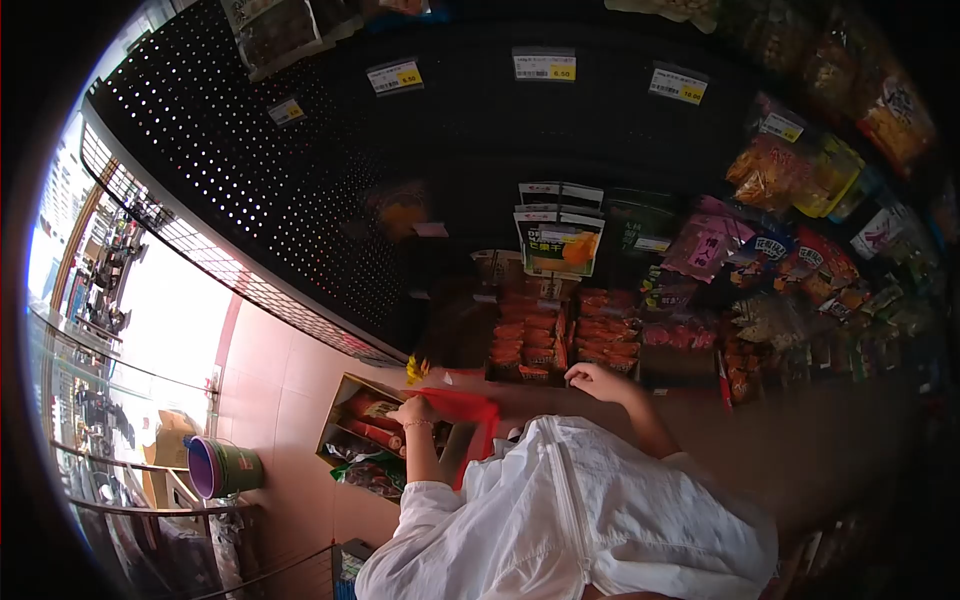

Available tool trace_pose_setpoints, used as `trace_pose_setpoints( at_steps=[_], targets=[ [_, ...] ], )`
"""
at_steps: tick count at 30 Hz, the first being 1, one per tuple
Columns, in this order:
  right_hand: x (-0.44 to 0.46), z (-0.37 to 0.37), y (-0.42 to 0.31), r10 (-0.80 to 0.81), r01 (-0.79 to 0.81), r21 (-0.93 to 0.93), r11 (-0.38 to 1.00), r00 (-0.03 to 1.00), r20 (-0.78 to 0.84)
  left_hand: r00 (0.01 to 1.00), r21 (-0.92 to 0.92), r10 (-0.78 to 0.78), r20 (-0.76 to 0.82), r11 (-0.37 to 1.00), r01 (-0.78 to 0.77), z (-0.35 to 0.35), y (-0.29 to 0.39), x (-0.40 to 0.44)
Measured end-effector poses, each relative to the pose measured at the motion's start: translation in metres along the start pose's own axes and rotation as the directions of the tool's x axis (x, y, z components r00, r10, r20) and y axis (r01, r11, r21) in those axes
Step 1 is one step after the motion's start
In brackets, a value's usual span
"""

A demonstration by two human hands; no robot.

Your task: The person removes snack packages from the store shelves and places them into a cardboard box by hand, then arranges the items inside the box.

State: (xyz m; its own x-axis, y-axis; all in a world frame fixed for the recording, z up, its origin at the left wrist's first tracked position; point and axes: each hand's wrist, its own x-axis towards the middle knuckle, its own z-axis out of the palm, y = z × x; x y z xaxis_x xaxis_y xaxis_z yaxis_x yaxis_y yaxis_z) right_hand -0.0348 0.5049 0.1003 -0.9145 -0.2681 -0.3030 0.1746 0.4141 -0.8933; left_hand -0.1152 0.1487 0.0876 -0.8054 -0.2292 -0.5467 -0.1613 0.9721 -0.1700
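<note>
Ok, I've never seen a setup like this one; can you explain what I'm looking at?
There's no machine: a person works with two bare hands. The single picture comes from a camera worn on their head, looking forward and down, so their white jacket fills the bottom. The view looks curved, with dark edges.

Ahead are black shelves with price tags, bagged snacks, mango pouches and rows of small orange packets. The left hand is at an open carton of red packages; I can't tell whether it grips one. The right hand is near the orange packets, with nothing clearly visible in it.
</note>
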Motion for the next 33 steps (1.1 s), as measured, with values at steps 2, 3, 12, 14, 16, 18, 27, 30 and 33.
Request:
trace_pose_setpoints(
  at_steps=[2,3,12,14,16,18,27,30,33],
  targets=[
    [-0.004,-0.002,-0.015,-0.009,0.009,-0.007,1.0,1.0,-0.025,0.998,-0.001,0.017,0.055,1.0,-0.017,-0.005,-0.002,-0.001],
    [-0.006,-0.002,-0.019,-0.03,0.029,-0.019,0.999,0.999,-0.026,0.997,0.005,0.028,0.078,1.0,-0.029,-0.01,0.0,-0.003],
    [-0.03,0.009,-0.016,-0.006,0.0,-0.053,0.999,0.994,-0.109,0.994,0.18,0.042,0.097,0.982,-0.059,-0.008,0.01,0.013],
    [-0.035,0.013,-0.011,0.014,-0.018,-0.03,0.999,0.99,-0.139,0.995,0.216,0.055,0.083,0.974,-0.071,-0.001,0.011,0.023],
    [-0.038,0.018,-0.004,0.036,-0.035,0.007,0.999,0.985,-0.17,0.995,0.251,0.067,0.068,0.965,-0.082,-0.011,0.016,0.017],
    [-0.045,0.019,-0.003,0.04,-0.042,-0.008,0.999,0.982,-0.187,0.985,0.317,0.099,0.145,0.938,-0.141,-0.021,0.021,0.007],
    [-0.061,0.036,0.004,0.035,-0.024,0.037,0.999,0.948,-0.318,0.947,0.477,0.095,0.308,0.845,-0.24,-0.028,0.03,0.02],
    [-0.066,0.042,0.007,0.049,-0.015,0.094,0.995,0.929,-0.368,0.938,0.505,0.114,0.327,0.818,-0.275,-0.03,0.03,0.024],
    [-0.076,0.046,0.006,0.089,-0.036,0.136,0.99,0.909,-0.408,0.931,0.517,0.147,0.335,0.797,-0.312,-0.033,0.033,0.027]
  ],
)
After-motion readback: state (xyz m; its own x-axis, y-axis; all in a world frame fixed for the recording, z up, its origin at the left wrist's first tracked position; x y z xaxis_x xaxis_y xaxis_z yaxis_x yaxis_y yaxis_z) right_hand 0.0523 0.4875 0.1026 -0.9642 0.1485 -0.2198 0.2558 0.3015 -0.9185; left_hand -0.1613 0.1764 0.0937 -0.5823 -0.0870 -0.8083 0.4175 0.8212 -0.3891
